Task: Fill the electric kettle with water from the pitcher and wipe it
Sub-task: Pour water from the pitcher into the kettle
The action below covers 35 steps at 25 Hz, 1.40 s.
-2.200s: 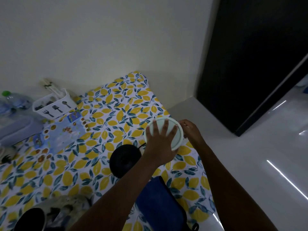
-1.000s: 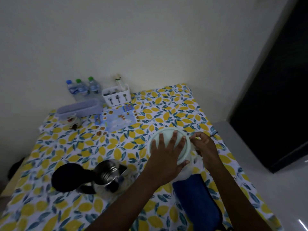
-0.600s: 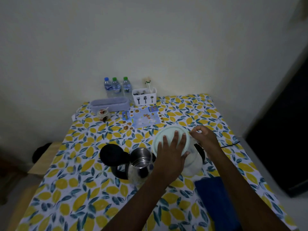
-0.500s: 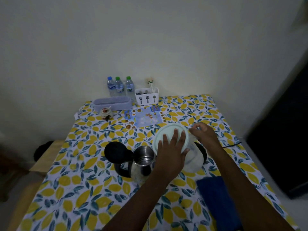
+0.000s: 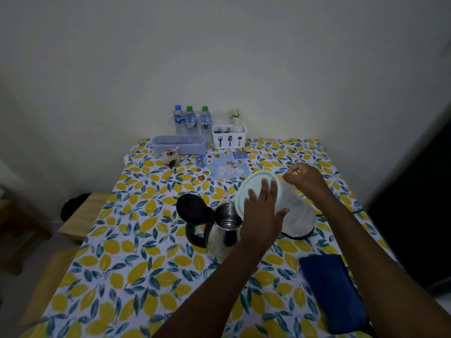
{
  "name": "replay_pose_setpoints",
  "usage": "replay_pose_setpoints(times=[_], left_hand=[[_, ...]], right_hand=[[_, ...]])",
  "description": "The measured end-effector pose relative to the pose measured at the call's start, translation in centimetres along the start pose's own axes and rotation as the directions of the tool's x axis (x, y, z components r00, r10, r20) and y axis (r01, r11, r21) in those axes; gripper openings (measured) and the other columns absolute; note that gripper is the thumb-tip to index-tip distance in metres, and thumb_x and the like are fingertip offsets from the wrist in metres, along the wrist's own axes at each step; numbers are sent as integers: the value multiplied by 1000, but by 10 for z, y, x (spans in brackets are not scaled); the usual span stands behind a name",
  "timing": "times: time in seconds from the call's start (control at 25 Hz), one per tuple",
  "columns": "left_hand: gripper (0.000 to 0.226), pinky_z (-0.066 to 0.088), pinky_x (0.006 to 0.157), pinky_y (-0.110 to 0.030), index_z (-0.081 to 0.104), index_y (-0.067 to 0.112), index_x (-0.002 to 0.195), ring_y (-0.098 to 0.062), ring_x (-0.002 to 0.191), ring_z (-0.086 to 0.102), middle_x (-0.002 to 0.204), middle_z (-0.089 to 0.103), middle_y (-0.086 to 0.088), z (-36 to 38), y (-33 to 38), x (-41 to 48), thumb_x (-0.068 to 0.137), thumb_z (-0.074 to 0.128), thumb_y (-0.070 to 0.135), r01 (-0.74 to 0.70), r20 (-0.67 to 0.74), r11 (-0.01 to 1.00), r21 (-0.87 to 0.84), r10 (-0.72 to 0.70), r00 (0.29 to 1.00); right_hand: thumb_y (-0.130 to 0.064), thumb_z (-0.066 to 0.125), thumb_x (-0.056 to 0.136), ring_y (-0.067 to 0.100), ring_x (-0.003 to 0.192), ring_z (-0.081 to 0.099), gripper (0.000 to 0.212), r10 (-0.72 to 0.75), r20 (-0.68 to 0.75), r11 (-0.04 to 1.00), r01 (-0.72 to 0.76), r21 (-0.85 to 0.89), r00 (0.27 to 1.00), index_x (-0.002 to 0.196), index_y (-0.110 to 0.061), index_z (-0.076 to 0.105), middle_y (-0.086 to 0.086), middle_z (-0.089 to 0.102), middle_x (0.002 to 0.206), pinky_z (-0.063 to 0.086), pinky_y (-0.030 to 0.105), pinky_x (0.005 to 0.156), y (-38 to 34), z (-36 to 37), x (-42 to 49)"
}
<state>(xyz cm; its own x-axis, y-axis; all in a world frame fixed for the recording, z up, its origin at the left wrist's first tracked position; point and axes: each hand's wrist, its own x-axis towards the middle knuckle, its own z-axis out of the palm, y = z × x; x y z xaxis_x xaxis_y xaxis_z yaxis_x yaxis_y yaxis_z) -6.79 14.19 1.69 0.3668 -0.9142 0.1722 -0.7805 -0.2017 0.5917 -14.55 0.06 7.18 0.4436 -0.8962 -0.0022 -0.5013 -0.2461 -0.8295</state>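
Note:
A steel electric kettle stands mid-table with its black lid flipped open to the left. Just right of it a clear plastic pitcher is tipped leftward, its pale green lid leaning over the kettle's mouth. My left hand lies flat against that lid, fingers spread. My right hand is closed around the pitcher's handle on its far side. I cannot make out any water stream in the dim light. A folded dark blue cloth lies at the near right.
The table wears a lemon-print cloth. At the back stand three water bottles, a white cutlery holder, a lilac box, a small jar and a blue leaflet. A black base and cord lie behind the pitcher.
My view has swung left from the dark doorway to the whole table. The pitcher has come next to the kettle and now tips further toward its opening, both hands still on it.

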Motion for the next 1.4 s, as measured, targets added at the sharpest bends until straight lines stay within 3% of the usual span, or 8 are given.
replay_pose_setpoints(times=[0.16,0.32,0.52,0.68,0.88,1.08,1.24,1.4], left_hand=[[90,15,116,-55,0,25,151,-45,145,6,163,2,-2,-2,4,-2,74,6,71,13,-34,998,-59,-15,999],[90,16,116,-55,0,26,151,-44,145,6,163,2,-1,-4,5,-2,74,6,71,21,-67,995,-93,-28,997],[91,18,116,-54,0,28,151,-44,145,9,163,3,0,1,4,0,75,0,76,24,-107,993,-113,-36,994],[91,20,116,-55,0,26,152,-46,144,10,163,3,-1,-2,6,2,74,1,74,36,-91,995,-91,-44,995],[85,19,116,-54,1,25,152,-45,145,9,163,3,-1,-6,5,3,79,11,69,50,-82,992,-113,-59,995],[86,17,117,-52,0,25,151,-44,145,7,163,2,0,-7,2,3,79,13,69,48,-77,991,-122,-57,995],[85,17,117,-53,-1,27,151,-42,146,5,162,0,2,-9,2,3,79,15,70,59,-68,986,-154,-70,995],[74,17,118,-51,0,26,151,-41,146,4,162,0,1,-11,2,4,94,39,52,54,-68,984,-170,-67,995]], right_hand=[[-28,69,71,25,77,64,13,-8,-7,999,7,-51,1000,79,-18,64,0,67,93,54,43,70,-9,0,0],[-27,69,71,22,62,59,13,-36,17,997,37,-74,999,80,-18,65,1,67,94,46,34,58,-16,-2,0],[-30,69,70,24,76,64,16,-53,13,990,54,-130,999,81,-19,65,-3,66,98,51,39,66,-24,-3,3],[-32,68,70,17,62,57,15,-41,29,989,45,-144,999,80,-21,64,-4,65,98,45,33,59,-26,-4,4],[-31,68,69,25,90,64,17,-47,20,990,49,-132,999,81,-20,64,2,66,105,52,40,76,-26,-1,5],[-30,69,69,29,97,64,19,-51,25,993,54,-108,998,82,-17,65,7,69,107,52,42,80,-27,2,6],[-33,68,68,26,87,65,18,-57,23,990,60,-127,998,80,-20,64,4,69,104,52,41,76,-29,2,8],[-40,66,63,24,66,61,21,-58,34,990,62,-129,998,77,-24,63,0,69,95,50,39,63,-30,2,9]])
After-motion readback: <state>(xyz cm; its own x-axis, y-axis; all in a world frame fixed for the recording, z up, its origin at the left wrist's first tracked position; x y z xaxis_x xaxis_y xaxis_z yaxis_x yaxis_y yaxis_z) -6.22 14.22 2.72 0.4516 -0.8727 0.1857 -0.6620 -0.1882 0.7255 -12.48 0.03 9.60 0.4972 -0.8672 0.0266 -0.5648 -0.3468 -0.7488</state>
